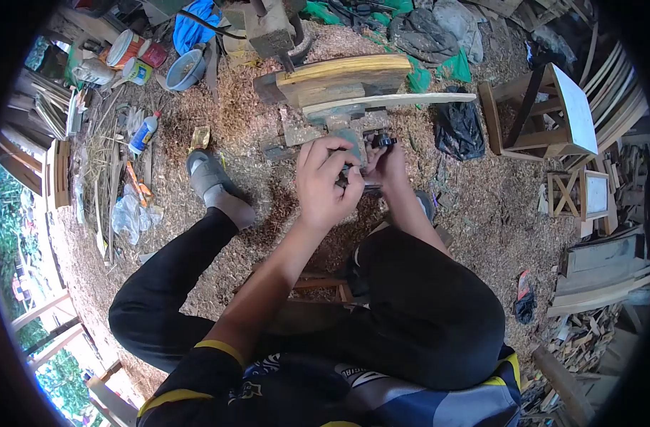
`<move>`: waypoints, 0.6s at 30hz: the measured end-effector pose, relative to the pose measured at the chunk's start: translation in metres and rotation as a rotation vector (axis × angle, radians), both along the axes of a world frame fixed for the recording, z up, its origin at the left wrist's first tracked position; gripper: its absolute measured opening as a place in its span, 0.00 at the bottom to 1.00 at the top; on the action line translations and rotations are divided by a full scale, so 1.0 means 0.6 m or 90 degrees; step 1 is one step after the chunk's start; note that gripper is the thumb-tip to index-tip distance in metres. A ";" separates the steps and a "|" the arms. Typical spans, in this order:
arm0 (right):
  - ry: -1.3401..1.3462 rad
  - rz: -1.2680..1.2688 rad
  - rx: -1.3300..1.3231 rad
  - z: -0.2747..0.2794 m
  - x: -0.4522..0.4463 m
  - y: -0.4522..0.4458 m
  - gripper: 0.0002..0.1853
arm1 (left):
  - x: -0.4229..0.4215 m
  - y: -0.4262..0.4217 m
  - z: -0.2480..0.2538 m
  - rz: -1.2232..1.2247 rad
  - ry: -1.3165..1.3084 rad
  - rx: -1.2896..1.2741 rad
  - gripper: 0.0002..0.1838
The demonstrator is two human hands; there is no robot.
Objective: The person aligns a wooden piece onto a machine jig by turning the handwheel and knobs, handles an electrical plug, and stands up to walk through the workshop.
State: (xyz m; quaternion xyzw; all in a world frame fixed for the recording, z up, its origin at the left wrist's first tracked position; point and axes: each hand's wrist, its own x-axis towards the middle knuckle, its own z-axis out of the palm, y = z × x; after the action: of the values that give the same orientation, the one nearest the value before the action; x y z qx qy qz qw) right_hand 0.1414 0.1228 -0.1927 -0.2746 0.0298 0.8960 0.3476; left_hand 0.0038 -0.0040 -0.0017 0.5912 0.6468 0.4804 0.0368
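Observation:
Over a low wooden work stand, my left hand (325,183) reaches forward with curled fingers and the thumb bent toward them. What lies between those fingers is too small or hidden to make out. A grey-green tool body (348,142) shows just beyond its fingertips. My right hand (390,167) is closed around the near right side of this tool, beside a black knob (385,140); my fingers partly hide it. Just beyond both hands lies a long, thin, curved wooden strip (417,99). Behind that stands a thicker curved wooden piece (346,70) with a yellowish edge.
Wood shavings cover the ground. On the left are a glue bottle (145,133), a blue basin (186,70) and paint buckets (126,48). A black plastic bag (459,128) and a wooden stool frame (542,114) stand right. A metal machine post (269,32) rises at the back.

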 end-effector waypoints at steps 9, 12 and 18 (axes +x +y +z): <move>-0.731 -0.051 0.630 0.049 0.003 -0.033 0.17 | 0.001 -0.002 -0.004 0.000 -0.012 0.008 0.07; -0.659 -0.013 0.557 0.072 -0.002 -0.033 0.23 | -0.001 -0.002 0.000 0.001 -0.008 0.004 0.07; -0.335 0.056 0.250 0.068 -0.001 -0.024 0.38 | 0.000 -0.002 -0.001 -0.001 -0.012 0.009 0.08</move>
State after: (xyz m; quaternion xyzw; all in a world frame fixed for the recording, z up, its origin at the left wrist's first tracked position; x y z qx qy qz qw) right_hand 0.1405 0.1082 -0.1520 -0.4253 -0.2456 0.7973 0.3509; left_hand 0.0041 -0.0052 -0.0021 0.5877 0.6425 0.4903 0.0390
